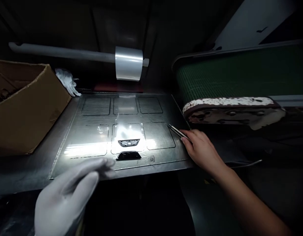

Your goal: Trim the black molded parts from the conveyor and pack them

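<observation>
My left hand (pixel 67 193), in a white glove, hovers at the near left edge of a shiny metal plate (pixel 92 137) with its fingers stretched toward two small dark parts. One part (pixel 128 142) lies in the middle outlined square. The other (pixel 128 155) sits just below it at the plate's front. My bare right hand (pixel 203 149) rests at the plate's right edge, fingers closed around thin metal tweezers (pixel 177 131) that point up and left over the plate.
An open cardboard box (pixel 23 108) stands at the left. A roll of clear film (pixel 129 63) hangs on a bar behind the plate. White crumpled gloves (pixel 66 81) lie beside the box. A green conveyor belt (pixel 240 75) runs at the right.
</observation>
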A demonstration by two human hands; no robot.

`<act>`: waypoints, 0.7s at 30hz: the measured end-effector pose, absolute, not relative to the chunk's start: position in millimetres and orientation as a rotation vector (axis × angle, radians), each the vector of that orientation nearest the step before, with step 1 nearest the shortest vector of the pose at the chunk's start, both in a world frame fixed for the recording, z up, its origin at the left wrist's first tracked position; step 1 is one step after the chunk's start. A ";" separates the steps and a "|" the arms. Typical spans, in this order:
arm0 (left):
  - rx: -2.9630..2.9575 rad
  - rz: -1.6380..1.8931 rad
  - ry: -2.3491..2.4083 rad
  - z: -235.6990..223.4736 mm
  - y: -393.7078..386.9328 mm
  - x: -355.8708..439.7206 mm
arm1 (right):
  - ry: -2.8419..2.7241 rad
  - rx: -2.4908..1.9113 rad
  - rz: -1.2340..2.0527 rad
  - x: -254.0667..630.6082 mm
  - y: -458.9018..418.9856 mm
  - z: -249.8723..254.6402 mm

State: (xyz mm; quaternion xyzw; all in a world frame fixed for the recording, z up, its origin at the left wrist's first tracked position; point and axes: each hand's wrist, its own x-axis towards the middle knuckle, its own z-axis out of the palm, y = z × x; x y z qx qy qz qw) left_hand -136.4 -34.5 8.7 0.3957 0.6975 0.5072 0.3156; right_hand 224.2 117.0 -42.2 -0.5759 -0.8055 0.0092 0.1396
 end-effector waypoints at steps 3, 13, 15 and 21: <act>1.401 1.257 1.886 9.8 -3.5 -147.9 | -2.296 -1.609 0.108 222.6 113.6 -41.6; 2.255 0.633 1.729 -18.7 40.5 -165.4 | -2.598 -0.965 0.457 122.2 95.0 6.2; 2.285 0.589 1.715 -18.3 40.5 -165.2 | -2.738 -0.909 0.362 96.4 98.3 7.7; 2.300 0.569 1.703 -16.1 41.7 -165.5 | -2.924 -0.892 0.197 66.0 109.7 9.9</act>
